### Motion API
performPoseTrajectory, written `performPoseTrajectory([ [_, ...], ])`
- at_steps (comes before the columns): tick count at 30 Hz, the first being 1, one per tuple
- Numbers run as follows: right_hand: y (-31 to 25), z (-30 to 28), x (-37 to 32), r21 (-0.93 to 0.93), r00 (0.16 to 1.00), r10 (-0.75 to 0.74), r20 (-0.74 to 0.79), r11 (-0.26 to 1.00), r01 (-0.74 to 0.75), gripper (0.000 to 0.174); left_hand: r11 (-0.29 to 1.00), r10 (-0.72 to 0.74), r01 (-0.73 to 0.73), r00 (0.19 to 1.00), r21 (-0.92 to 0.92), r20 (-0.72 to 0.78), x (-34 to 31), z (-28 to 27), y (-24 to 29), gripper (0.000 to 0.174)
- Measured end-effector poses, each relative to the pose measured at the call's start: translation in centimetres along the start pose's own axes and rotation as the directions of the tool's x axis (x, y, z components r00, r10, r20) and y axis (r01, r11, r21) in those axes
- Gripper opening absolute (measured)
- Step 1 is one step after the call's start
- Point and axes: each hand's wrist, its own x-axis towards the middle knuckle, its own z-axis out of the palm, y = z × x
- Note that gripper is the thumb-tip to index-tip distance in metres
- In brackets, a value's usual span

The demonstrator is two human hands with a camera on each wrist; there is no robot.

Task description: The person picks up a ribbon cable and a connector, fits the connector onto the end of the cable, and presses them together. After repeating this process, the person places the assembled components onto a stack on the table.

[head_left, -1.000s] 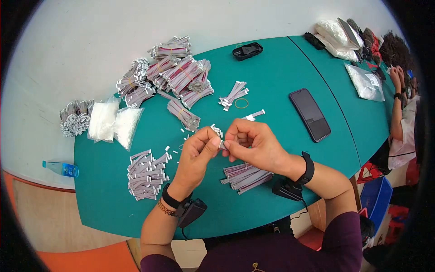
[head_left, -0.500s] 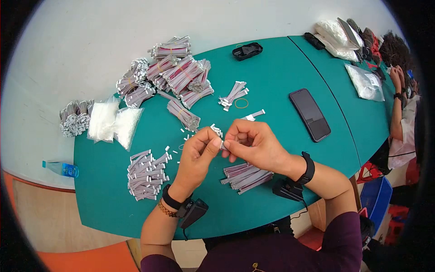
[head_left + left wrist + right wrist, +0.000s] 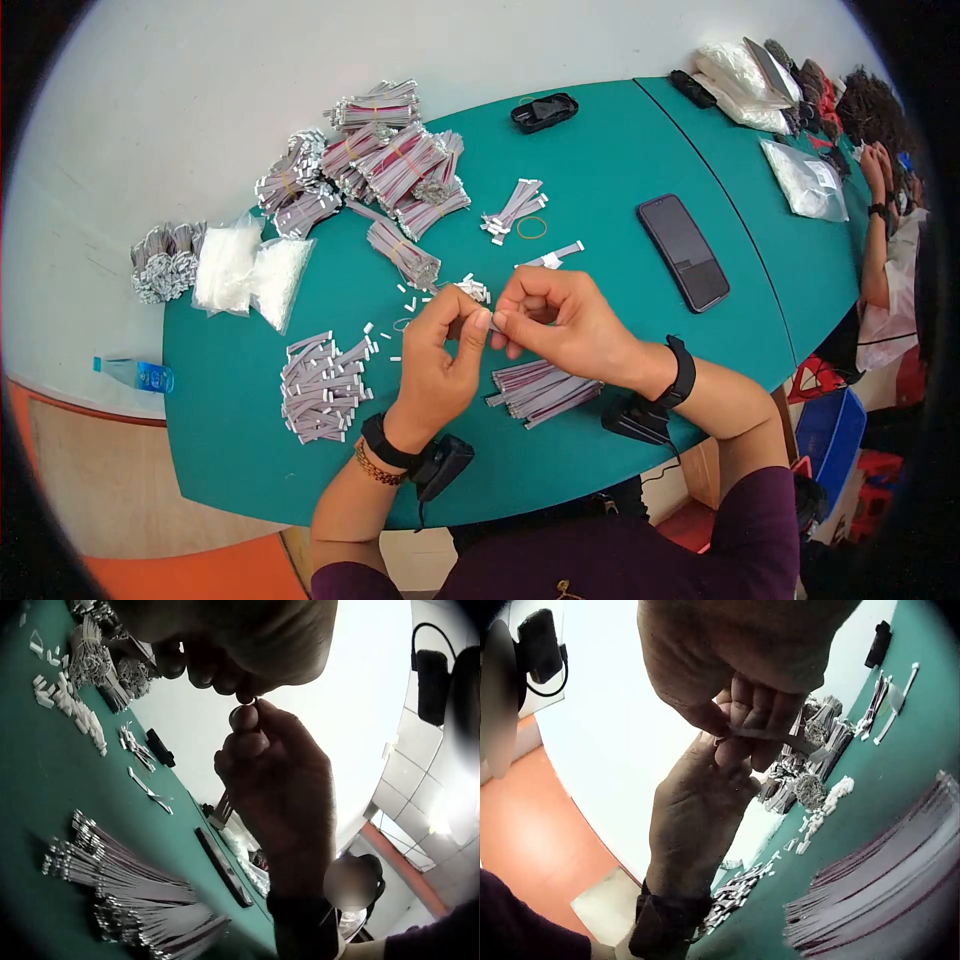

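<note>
Both hands meet above the table's middle. In the right wrist view a short grey flat cable [image 3: 772,736] lies across the right hand's fingers, its end pinched between thumb and forefinger. The right hand [image 3: 568,322] holds it near the left hand [image 3: 440,350], whose thumb and forefinger pinch at the same end; what they grip there is mostly hidden by the fingertips. Below the right hand lies a fanned bundle of grey cables [image 3: 545,390]. Small white connectors [image 3: 472,289] are heaped just beyond the hands. Left of the left hand spreads a pile of cables with white ends [image 3: 325,388].
Banded cable bundles [image 3: 405,165] stand at the back left beside bags of white parts [image 3: 228,268]. A phone [image 3: 684,252] lies at the right, a black case [image 3: 545,113] at the back. A bottle [image 3: 135,373] is at the left edge. Another person's arm [image 3: 877,235] shows far right.
The left hand has shifted slightly right and turned, its thumb now more upright, and more of the white connector heap shows. The right hand has hardly moved.
</note>
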Motion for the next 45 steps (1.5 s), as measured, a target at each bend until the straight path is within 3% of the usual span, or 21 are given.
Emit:
performPoseTrajectory([
  [2, 0.0, 0.0, -0.1, -0.103, 0.998, -0.061, -0.008, 0.993, 0.060, 0.011, 1.000, -0.009, 0.009, 1.000, -0.026, -0.001, 0.1, 0.0, -0.1, 0.020],
  [8, -0.3, -0.2, 0.3, 0.119, 0.994, 0.099, 0.036, 0.988, -0.102, 0.012, 0.904, -0.194, 0.223, 0.974, -0.365, 0.115, 0.4, -0.5, -1.2, 0.020],
  [10, -0.1, -0.2, 0.6, 0.186, 0.995, 0.096, 0.027, 0.977, -0.099, 0.012, 0.844, -0.261, 0.298, 0.955, -0.446, 0.144, 0.5, -0.6, -1.5, 0.020],
  [13, 0.4, -0.3, 0.5, 0.185, 0.997, 0.078, 0.016, 0.979, -0.080, 0.013, 0.824, -0.253, 0.291, 0.957, -0.486, 0.145, 0.5, -0.6, -1.6, 0.016],
  [16, 0.7, 0.0, 0.8, 0.132, 1.000, 0.008, -0.006, 0.991, -0.007, 0.012, 0.893, -0.226, 0.204, 0.974, -0.400, -0.008, 0.7, 0.0, -0.4, 0.011],
  [17, 0.7, 0.0, 0.7, 0.112, 1.000, -0.022, -0.021, 0.993, 0.024, 0.012, 0.926, -0.157, 0.114, 0.983, -0.360, -0.093, 0.9, 0.2, -0.1, 0.006],
  [20, 0.3, 0.2, 0.7, 0.024, 0.996, -0.057, -0.073, 0.998, 0.059, 0.012, 0.975, 0.019, -0.042, 0.995, -0.220, -0.103, 1.1, -0.1, 0.4, 0.008],
  [23, -0.4, 0.2, 0.1, -0.033, 0.987, -0.127, -0.097, 0.992, 0.124, 0.011, 0.982, 0.104, -0.114, 0.992, -0.152, -0.070, 1.4, -0.4, 0.7, 0.009],
  [26, -1.3, 0.6, -1.0, -0.093, 0.968, -0.211, -0.138, 0.976, 0.199, 0.011, 0.996, -0.018, 0.022, 0.999, -0.092, 0.042, 1.1, -1.1, 2.8, 0.010],
  [29, -1.2, 0.9, -1.8, -0.203, 0.929, -0.331, -0.168, 0.934, 0.296, 0.011, 0.995, -0.018, 0.025, 0.997, -0.097, 0.075, 0.8, -1.2, 3.5, 0.011],
  [32, -1.6, 1.2, -3.0, -0.363, 0.906, -0.394, -0.157, 0.876, 0.318, 0.010, 0.994, 0.077, -0.074, 0.996, -0.077, 0.036, 0.0, -0.7, 4.1, 0.010],
  [38, -2.3, 2.3, -5.1, -0.408, 0.881, -0.464, -0.094, 0.825, 0.391, 0.009, 0.993, 0.107, -0.104, 0.993, -0.064, 0.046, -1.7, -0.4, 5.3, 0.009],
  [41, -1.6, 2.6, -5.2, -0.246, 0.899, -0.427, -0.103, 0.886, 0.392, 0.009, 0.995, 0.081, -0.084, 0.995, 0.051, 0.065, -2.7, -0.5, 6.4, 0.011],
  [43, -2.0, 2.7, -5.7, -0.189, 0.929, -0.363, -0.079, 0.920, 0.343, 0.009, 0.935, 0.247, -0.251, 0.968, 0.251, 0.046, -3.2, -0.4, 7.2, 0.007],
  [45, -2.1, 2.9, -6.0, -0.153, 0.946, -0.319, -0.059, 0.939, 0.307, 0.010, 0.796, 0.439, -0.426, 0.895, 0.430, 0.073, -3.5, -0.5, 7.5, 0.007],
])
